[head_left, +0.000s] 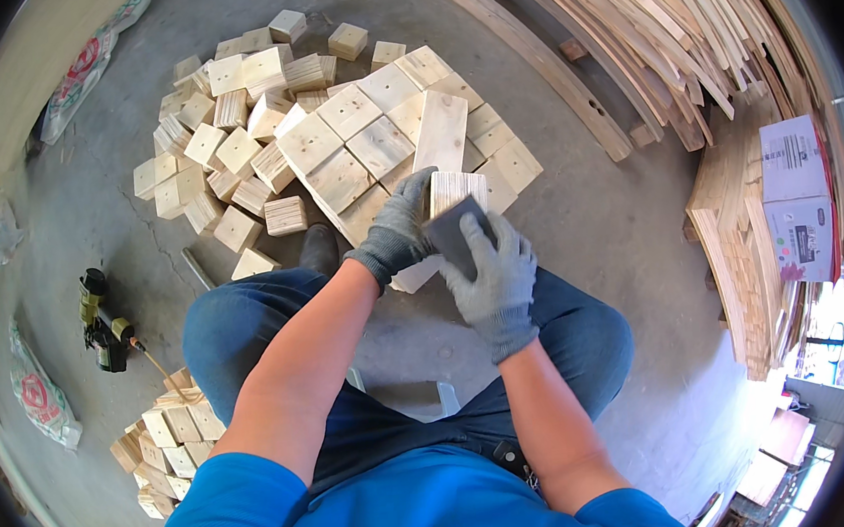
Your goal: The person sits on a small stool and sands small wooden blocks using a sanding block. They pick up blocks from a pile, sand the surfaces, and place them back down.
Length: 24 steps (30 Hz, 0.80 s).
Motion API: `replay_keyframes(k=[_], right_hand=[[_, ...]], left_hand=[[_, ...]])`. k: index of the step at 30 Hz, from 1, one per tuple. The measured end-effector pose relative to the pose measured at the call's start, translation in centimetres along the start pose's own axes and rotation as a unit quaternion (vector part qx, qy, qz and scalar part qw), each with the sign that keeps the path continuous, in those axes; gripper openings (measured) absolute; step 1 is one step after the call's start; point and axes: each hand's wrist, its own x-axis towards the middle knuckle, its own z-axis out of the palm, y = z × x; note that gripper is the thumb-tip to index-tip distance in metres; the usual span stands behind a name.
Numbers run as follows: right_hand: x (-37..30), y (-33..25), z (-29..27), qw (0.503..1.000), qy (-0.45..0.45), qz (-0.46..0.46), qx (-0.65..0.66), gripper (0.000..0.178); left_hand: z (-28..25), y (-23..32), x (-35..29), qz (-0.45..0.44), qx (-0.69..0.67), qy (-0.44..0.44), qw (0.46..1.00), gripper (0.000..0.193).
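Observation:
My left hand (397, 231), in a grey glove, has its fingers wrapped round the side of a pale wooden block (455, 186) held up between my knees. My gloved right hand (495, 272) grips a dark grey sanding block (454, 241), pressed flat and tilted against the near face of the wood. Under and beyond my hands lies a flat patch of squarish wooden blocks (379, 147), many with a small hole in the top. One longer wooden piece (441, 131) rests on that patch, just past the held block.
Loose wooden cubes (236, 149) are heaped at the far left. A drill-like power tool (104, 326) stands left of my knee, behind it a stack of blocks (171, 436). Long timber strips (643, 33) lie far right, near a cardboard box (798, 200). Plastic sacks (43, 387) line the left wall.

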Motion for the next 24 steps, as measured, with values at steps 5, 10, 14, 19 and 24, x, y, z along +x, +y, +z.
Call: replay_keyframes(k=[5,10,14,19,24], right_hand=[[10.0,3.2,2.2,0.998,0.019,0.050,-0.023,0.070],[14.6,4.6,2.3,0.995,-0.015,0.096,-0.034,0.074],[10.0,4.4,2.1,0.998,0.015,0.056,-0.028,0.076],[0.8,1.3,0.2,1.000,0.000,0.027,0.005,0.077],[-1.4,0.2,-0.8,1.000,-0.022,0.007,-0.003,0.080]], left_hand=[[-0.3,1.0,0.1,-0.057,0.016,-0.020,0.998,0.120],[-0.3,0.6,0.1,-0.042,-0.006,-0.014,0.999,0.120],[-0.6,1.5,0.0,-0.062,0.027,-0.027,0.997,0.117],[-0.2,0.3,-0.1,-0.017,0.030,-0.004,0.999,0.114],[-0.1,0.5,0.0,-0.024,0.015,0.001,1.000,0.112]])
